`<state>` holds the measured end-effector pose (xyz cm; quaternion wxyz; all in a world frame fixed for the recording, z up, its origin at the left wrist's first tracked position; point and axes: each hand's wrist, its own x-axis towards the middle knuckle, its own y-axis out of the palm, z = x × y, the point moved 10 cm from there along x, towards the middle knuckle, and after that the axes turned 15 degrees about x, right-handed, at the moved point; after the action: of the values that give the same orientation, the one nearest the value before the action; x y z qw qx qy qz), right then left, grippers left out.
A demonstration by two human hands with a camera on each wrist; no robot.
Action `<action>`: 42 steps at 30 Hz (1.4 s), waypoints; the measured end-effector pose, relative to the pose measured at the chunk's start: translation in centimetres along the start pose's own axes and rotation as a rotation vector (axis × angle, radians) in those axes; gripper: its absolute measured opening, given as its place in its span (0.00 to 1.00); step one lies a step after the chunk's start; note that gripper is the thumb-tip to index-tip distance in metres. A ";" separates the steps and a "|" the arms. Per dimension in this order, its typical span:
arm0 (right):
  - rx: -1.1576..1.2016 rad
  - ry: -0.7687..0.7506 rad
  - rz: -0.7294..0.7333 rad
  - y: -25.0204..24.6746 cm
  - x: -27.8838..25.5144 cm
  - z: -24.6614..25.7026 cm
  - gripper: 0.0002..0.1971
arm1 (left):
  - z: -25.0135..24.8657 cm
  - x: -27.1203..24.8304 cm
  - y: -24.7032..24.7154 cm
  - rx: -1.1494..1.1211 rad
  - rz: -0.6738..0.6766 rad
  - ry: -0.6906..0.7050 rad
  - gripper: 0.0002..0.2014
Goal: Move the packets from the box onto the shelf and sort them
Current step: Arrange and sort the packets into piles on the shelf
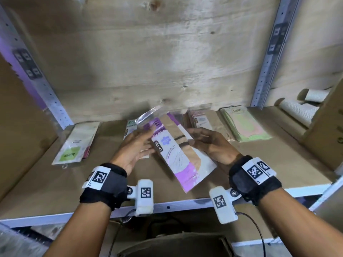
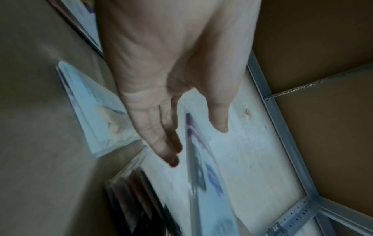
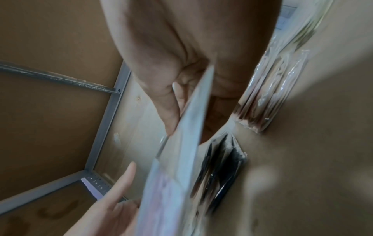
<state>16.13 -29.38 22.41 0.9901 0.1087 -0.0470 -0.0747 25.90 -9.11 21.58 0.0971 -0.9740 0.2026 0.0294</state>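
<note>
A purple-and-white packet hangs tilted above the shelf board. My right hand grips its right edge, thumb on top and fingers beneath. In the right wrist view the thumb presses the packet edge-on. My left hand is at the packet's upper left corner with straight fingers. The packet's edge runs between thumb and fingers; contact is unclear. Sorted piles lie on the shelf: green-label, one behind my left hand, dark red, pale green.
Grey metal uprights frame the bay, with a wooden back panel behind. A cardboard box with white rolls stands at the right. Below the shelf's front edge a brown box shows dimly.
</note>
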 end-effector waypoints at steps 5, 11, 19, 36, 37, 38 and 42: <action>-0.021 0.014 0.099 0.6 -1.2 0.0 0.20 | -1.8 1.4 -2.8 0.076 -0.161 0.139 0.17; -0.116 0.045 0.166 0.8 -2.3 -0.2 0.19 | -3.0 1.7 -3.3 0.218 -0.155 0.270 0.14; -0.200 0.076 0.179 0.1 -2.7 -0.9 0.20 | -4.8 0.2 -4.2 0.594 -0.267 0.440 0.33; -0.183 0.073 0.180 2.0 -2.2 -1.3 0.15 | -0.6 0.4 -3.8 -0.025 0.015 0.070 0.16; -0.186 0.077 0.182 2.1 -2.2 -1.3 0.15 | -0.6 0.4 -3.6 -0.048 0.021 0.063 0.15; -0.190 0.081 0.186 2.1 -2.3 -1.4 0.14 | -0.5 0.4 -3.6 -0.067 0.022 0.054 0.14; -0.178 0.069 0.191 2.5 -2.4 -1.0 0.12 | -0.9 0.4 -4.0 -0.097 -0.069 0.068 0.20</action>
<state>14.24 -26.44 21.82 0.9995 0.0181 -0.0162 0.0200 27.87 -5.80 23.18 0.0437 -0.9844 0.1703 0.0027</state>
